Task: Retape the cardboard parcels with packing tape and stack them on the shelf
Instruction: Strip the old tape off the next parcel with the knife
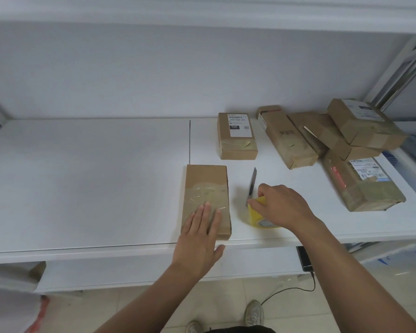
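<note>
A person's left hand [199,239] lies flat, fingers straight, on the near end of a taped cardboard parcel [205,200] at the front edge of a white shelf [87,188]. Just beside it, the right hand [281,205] curls over a yellow roll of packing tape [257,216], fingertips pinching near a dark blade-like cutter [252,185] that stands beyond them. The parcel looks light and stiff, its glossy tape band likely slick under a palm; its bare long sides seem the surest place to grip for lifting. A labelled box [237,135] sits beyond the right hand, and more parcels [341,145] are heaped farther to its right.
</note>
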Motion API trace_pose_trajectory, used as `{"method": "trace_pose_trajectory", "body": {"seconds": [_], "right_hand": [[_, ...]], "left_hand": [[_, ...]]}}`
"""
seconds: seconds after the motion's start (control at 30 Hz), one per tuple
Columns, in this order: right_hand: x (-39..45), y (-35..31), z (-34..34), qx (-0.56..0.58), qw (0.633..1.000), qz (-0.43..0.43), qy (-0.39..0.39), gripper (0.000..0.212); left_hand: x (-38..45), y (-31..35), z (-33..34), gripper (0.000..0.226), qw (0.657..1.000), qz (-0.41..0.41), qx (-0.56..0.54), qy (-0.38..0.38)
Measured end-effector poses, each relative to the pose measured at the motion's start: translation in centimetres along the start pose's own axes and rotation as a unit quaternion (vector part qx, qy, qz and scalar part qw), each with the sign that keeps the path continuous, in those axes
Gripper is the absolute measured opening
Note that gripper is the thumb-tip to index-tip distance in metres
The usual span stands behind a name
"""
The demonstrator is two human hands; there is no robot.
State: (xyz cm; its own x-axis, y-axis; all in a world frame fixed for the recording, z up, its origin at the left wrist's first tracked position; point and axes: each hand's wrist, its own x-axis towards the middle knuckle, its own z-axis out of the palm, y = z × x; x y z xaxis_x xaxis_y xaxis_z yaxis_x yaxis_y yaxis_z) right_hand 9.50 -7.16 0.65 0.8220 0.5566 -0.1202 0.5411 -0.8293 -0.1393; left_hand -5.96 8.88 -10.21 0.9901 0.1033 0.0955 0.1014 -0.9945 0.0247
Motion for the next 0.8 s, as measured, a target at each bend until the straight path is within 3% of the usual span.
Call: {"method": "trace_pose_trajectory", "body": {"seconds": [0.2, 0.3, 0.43, 0.53, 0.73, 0.8], "right_hand": [[0.1, 0.2, -0.2, 0.012, 1.0, -0.003, -0.007, 0.033], [0.1, 1.0, -0.3, 0.047, 0.999, -0.013, -0.024, 0.039], [-0.5, 3.1, -0.3, 0.148, 0.985, -0.033, -0.081, 0.06], [-0.9, 4.8, -0.1, 0.157, 0.983, -0.026, -0.096, 0.074], [-1.9, 5.6, 0.8, 0.111, 0.99, -0.044, -0.078, 0.055], [-2.5, 5.0, 0.9, 0.076, 0.994, -0.044, -0.063, 0.059]], "left_hand": [[0.1, -0.8, 1.4, 0.079, 0.998, 0.018, 0.015, 0.05], [0.3, -1.0, 2.0, 0.087, 0.997, 0.031, 0.021, 0.07], [0.5, -0.9, 1.8, 0.101, 0.995, 0.042, 0.015, 0.091], [0.4, -0.8, 1.7, 0.102, 0.995, 0.039, 0.017, 0.093], [0.0, -0.4, 1.9, 0.099, 0.995, 0.021, 0.033, 0.092], [0.1, -0.2, 1.6, 0.096, 0.995, 0.014, 0.034, 0.09]]}}
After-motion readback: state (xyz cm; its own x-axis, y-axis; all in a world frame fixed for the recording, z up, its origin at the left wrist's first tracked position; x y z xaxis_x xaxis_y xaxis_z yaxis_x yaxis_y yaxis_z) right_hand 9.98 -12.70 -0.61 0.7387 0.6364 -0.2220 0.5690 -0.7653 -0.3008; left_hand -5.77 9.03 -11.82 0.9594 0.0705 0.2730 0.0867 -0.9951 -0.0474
